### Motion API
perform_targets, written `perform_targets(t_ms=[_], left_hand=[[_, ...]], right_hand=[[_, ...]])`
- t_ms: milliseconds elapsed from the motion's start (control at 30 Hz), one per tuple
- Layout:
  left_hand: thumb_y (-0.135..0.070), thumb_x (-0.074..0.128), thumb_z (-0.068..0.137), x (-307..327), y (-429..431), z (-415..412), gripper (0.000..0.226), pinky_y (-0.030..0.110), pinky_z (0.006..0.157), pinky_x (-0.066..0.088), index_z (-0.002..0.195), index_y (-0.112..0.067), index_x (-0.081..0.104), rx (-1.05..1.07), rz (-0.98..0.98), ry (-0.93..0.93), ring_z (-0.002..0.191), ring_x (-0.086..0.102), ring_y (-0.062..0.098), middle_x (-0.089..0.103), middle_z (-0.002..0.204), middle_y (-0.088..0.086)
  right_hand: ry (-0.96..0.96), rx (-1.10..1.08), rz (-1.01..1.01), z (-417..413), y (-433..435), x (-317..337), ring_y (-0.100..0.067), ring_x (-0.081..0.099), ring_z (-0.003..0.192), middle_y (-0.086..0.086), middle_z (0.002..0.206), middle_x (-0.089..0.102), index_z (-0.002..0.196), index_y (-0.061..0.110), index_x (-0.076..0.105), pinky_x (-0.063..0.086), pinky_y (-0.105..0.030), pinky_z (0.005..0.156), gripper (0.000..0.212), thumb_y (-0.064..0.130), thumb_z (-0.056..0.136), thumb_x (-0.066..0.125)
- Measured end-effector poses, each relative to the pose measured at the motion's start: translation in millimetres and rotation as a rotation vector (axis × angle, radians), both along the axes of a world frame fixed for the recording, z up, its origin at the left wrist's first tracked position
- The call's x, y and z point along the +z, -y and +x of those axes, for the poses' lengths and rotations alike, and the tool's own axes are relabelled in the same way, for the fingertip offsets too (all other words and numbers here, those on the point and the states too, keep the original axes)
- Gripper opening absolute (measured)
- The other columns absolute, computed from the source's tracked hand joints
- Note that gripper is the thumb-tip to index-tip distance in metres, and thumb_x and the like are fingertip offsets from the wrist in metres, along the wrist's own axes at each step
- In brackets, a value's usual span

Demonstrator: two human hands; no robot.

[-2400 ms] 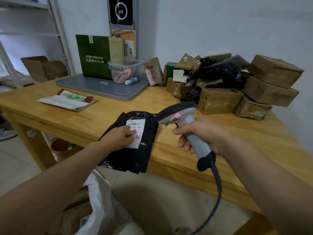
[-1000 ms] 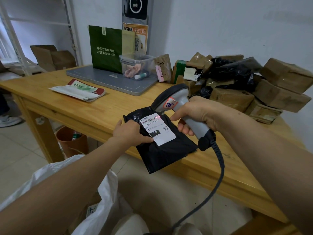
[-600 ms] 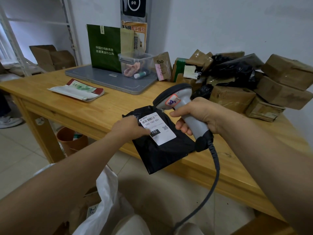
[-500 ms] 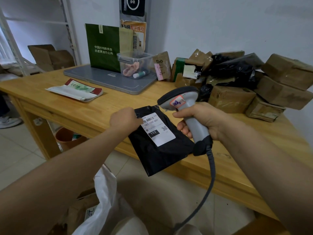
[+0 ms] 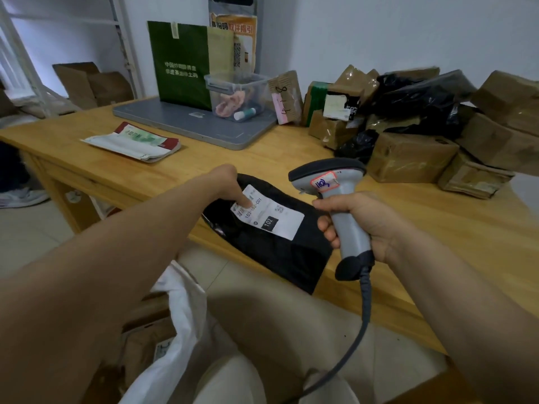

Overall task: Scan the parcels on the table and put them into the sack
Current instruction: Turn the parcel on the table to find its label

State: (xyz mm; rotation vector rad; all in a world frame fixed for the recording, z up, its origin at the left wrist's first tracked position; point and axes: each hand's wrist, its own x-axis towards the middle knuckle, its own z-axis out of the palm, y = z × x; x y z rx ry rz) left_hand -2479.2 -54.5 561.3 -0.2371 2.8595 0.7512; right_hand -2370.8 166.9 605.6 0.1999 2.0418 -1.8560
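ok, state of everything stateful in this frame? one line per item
black parcel: on table edge, overhanging, label up
left hand: gripping parcel, thumb on label
right hand: closed on scanner handle
scanner: held above table, head beside parcel
white sack: open on floor, parcels inside
parcel pile: stacked at back right of table
clear tub: holds small items; lid can't tell

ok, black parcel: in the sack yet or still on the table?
On the table: black parcel overhangs its near edge, left hand on its label; sack below.
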Motion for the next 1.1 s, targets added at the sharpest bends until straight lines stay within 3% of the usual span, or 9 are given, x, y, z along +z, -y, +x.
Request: perform_targets(t_ms=[67,267,500,567,667,733,800,933,1100], left_hand=[[-0.027,0.085,0.070,7,33,25,0.058,0.038,0.084,0.045,0.110,-0.001,0.052,0.097,0.075,0.042,0.095,0.052,0.027,0.058,0.110,0.011],[-0.017,0.087,0.066,4,150,135,0.052,0.044,0.090,0.051,0.104,-0.001,0.058,0.527,0.312,0.097,0.099,0.061,0.033,0.063,0.107,0.014],[-0.002,0.065,0.086,-69,210,235,0.016,0.039,0.063,0.047,0.087,0.006,0.052,0.920,0.436,0.199,0.066,0.053,0.032,0.054,0.079,0.018],[-0.005,0.062,0.090,-96,217,248,0.020,0.036,0.063,0.047,0.102,0.010,0.056,0.959,0.392,0.240,0.064,0.053,0.030,0.053,0.078,0.020],[-0.019,0.062,0.093,-111,201,243,0.039,0.036,0.068,0.046,0.120,0.007,0.055,0.862,0.346,0.212,0.072,0.054,0.029,0.060,0.103,0.021],[-0.019,0.061,0.093,-108,179,226,0.043,0.036,0.078,0.043,0.126,0.008,0.052,0.798,0.375,0.147,0.093,0.056,0.035,0.056,0.125,0.024],[-0.017,0.060,0.094,-97,151,202,0.041,0.035,0.080,0.042,0.127,0.005,0.052,0.750,0.382,0.063,0.108,0.055,0.035,0.056,0.122,0.023],[-0.025,0.057,0.088,-68,93,146,0.029,0.042,0.082,0.051,0.105,-0.002,0.061,0.569,0.337,-0.142,0.099,0.059,0.034,0.061,0.111,0.022],[-0.028,0.056,0.092,-29,-8,79,0.050,0.045,0.097,0.046,0.138,-0.013,0.046,0.243,0.205,-0.426,0.111,0.054,0.029,0.045,0.135,0.010]], right_hand=[[-0.009,0.035,-0.021,5,13,-3,-0.016,0.049,0.037,-0.009,0.052,0.057,0.096,0.003,0.056,0.043,-0.021,0.037,0.015,0.011,0.086,0.065],[-0.007,0.216,-0.059,35,78,-16,-0.016,0.050,0.036,-0.008,0.050,0.058,0.090,0.002,0.055,0.044,-0.020,0.038,0.013,0.011,0.086,0.065],[0.042,0.338,-0.031,70,125,-30,-0.016,0.051,0.036,-0.009,0.050,0.059,0.084,0.002,0.059,0.044,-0.023,0.039,0.012,0.010,0.087,0.066],[0.043,0.334,-0.016,72,125,-31,-0.016,0.051,0.037,-0.009,0.051,0.059,0.082,0.001,0.060,0.044,-0.023,0.040,0.012,0.010,0.087,0.066],[0.033,0.297,-0.007,70,116,-33,-0.016,0.051,0.037,-0.008,0.051,0.059,0.082,0.002,0.059,0.044,-0.022,0.040,0.012,0.010,0.086,0.067],[0.030,0.265,-0.001,65,107,-35,-0.016,0.052,0.037,-0.008,0.051,0.059,0.085,0.002,0.058,0.045,-0.022,0.039,0.012,0.010,0.085,0.068],[0.033,0.213,-0.006,58,95,-36,-0.016,0.053,0.038,-0.009,0.052,0.060,0.091,0.002,0.057,0.047,-0.023,0.040,0.016,0.011,0.084,0.069],[0.019,0.083,-0.074,44,61,-36,-0.016,0.053,0.038,-0.009,0.053,0.060,0.092,0.003,0.056,0.047,-0.022,0.039,0.016,0.009,0.084,0.068],[0.063,-0.114,-0.241,22,0,-34,-0.014,0.050,0.038,-0.006,0.052,0.056,0.092,0.007,0.053,0.044,-0.020,0.038,0.010,0.011,0.089,0.061]])
